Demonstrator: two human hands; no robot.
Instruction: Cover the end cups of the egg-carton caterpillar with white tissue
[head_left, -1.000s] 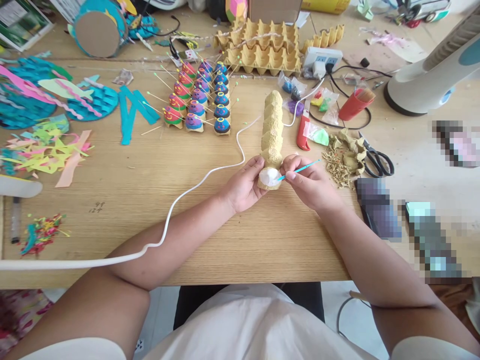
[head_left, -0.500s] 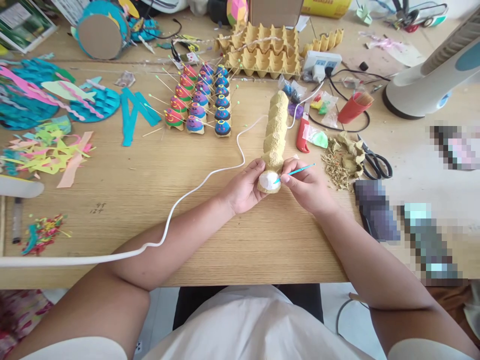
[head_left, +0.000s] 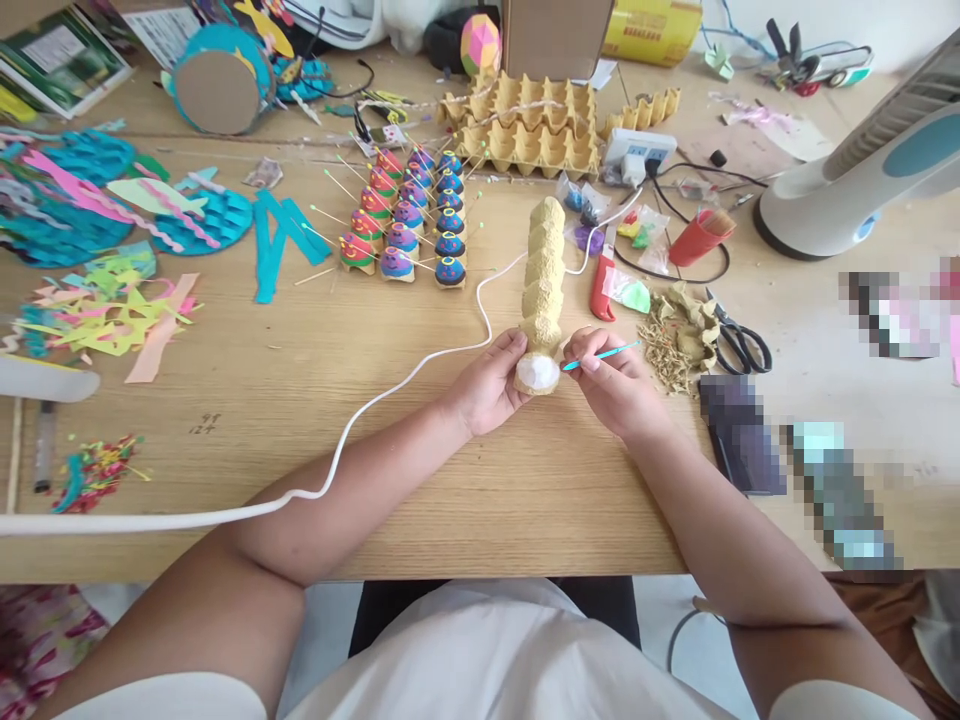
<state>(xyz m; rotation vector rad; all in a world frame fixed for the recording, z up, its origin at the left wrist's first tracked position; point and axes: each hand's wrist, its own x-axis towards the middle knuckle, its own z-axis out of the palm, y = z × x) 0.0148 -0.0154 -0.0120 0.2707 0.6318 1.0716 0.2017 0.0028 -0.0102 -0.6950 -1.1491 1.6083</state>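
My left hand [head_left: 491, 385] is closed around the near end of a yellowish egg-carton strip [head_left: 543, 270], a row of bumps pointing away from me. The nearest bump carries a smooth white patch [head_left: 538, 373] on its end. In my right hand [head_left: 611, 378] a thin blue modelling tool [head_left: 602, 355] is pinched between thumb and fingers. Its flat tip lies just right of the white patch, apart from it. Beyond my hands stand several painted egg-carton strips [head_left: 403, 237] in red, purple and blue, with thin sticks poking out.
A white cable [head_left: 352, 410] crosses the table and my left forearm. To the right lie a red cutter [head_left: 602, 290], scissors [head_left: 742, 340], carton scraps [head_left: 686, 325] and a red cup [head_left: 701, 238]. Paper strips [head_left: 135, 310] lie left; egg trays [head_left: 525, 125] stand behind.
The blue tool's tip has moved right, off the white patch, as my right hand drew back slightly. My left hand keeps its hold on the strip. The whole view has shifted a little.
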